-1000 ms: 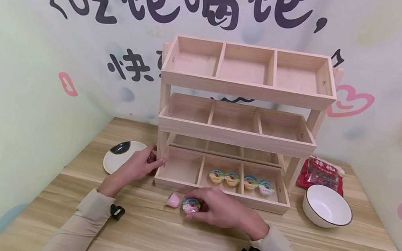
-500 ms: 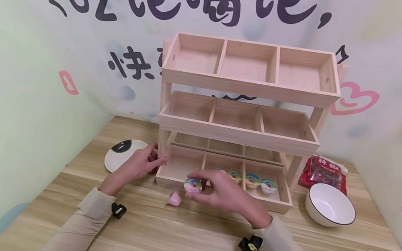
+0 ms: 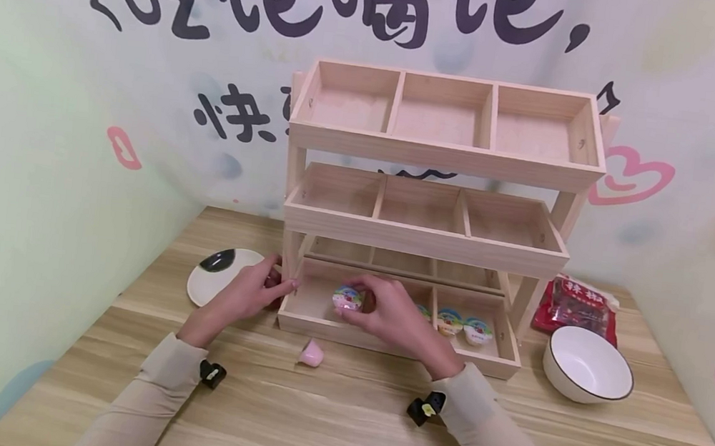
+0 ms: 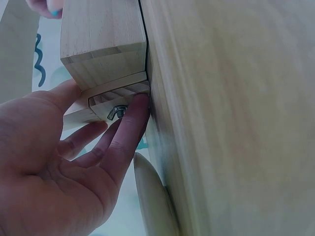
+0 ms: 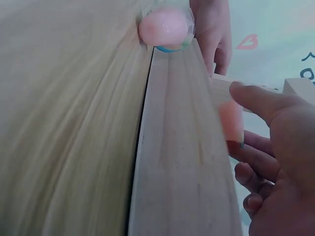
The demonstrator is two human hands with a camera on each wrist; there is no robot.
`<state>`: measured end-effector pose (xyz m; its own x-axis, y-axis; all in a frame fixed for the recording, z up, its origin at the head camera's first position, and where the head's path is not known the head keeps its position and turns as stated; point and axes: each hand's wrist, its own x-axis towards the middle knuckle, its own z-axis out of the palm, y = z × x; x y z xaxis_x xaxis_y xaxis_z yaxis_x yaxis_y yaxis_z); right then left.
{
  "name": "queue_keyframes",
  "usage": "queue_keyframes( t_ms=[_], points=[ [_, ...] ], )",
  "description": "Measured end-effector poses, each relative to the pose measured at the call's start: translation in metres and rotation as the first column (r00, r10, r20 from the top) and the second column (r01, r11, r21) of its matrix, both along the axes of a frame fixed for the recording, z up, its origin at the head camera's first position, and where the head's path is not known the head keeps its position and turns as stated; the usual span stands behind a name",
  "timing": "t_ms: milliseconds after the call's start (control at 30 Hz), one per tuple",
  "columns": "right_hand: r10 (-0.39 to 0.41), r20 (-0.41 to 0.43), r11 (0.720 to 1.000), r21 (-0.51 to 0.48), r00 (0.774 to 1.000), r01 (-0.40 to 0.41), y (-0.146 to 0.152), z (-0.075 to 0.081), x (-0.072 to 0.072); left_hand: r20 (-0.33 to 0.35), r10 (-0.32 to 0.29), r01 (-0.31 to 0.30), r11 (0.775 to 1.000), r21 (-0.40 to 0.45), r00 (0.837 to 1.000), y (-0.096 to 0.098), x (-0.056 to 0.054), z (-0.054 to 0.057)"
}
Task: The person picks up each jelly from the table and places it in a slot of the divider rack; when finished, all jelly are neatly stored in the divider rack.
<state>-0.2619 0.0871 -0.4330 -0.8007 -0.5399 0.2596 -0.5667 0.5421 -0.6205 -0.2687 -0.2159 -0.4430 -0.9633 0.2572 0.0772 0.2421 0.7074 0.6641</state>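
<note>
In the head view my right hand (image 3: 396, 320) pinches a jelly cup (image 3: 346, 298) with a printed lid between thumb and fingers, inside the bottom tier's left compartment. The right wrist view shows this cup's pink side (image 5: 231, 120) just behind the front board. My left hand (image 3: 250, 290) grips the lower left corner of the wooden rack (image 3: 423, 242); its fingers (image 4: 130, 128) reach round the wood beside a wing nut (image 4: 117, 112). Another pink jelly cup (image 3: 311, 353) lies on its side on the table before the rack. Two more cups (image 3: 449, 321) sit in the bottom right compartment.
The middle compartment's cups are mostly hidden behind my right hand. A white plate (image 3: 202, 287) with a dark patch lies left of the rack. To its right are a white bowl (image 3: 589, 364) and a red food packet (image 3: 575, 308). Two upper tiers overhang the bottom one.
My right hand has lifted the jelly cup from the table, over the front board and into the bottom left compartment. My left hand keeps its grip on the rack.
</note>
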Motion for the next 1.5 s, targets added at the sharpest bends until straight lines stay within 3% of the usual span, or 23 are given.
queue_keyframes(
  t_ms=[533,933,1233,1500],
  points=[
    [-0.064,-0.136,0.989,0.121,0.989,0.081,-0.016,-0.015,-0.014,0.014,-0.007,0.007,1.000,0.008,1.000,0.001,-0.001,-0.002],
    [-0.087,-0.062,0.988,0.118,0.994,0.094,-0.018,-0.016,-0.012,0.027,0.008,-0.008,1.000,0.008,1.000,0.001,0.000,-0.001],
    [-0.039,-0.029,0.995,0.090,0.999,0.041,-0.015,-0.012,-0.013,0.017,-0.003,0.003,1.000,0.018,1.000,0.000,0.000,0.000],
    [-0.072,-0.011,0.995,0.068,0.997,0.072,-0.016,-0.010,-0.011,0.017,-0.002,0.002,1.000,0.014,1.000,0.000,-0.001,0.000]
  ],
)
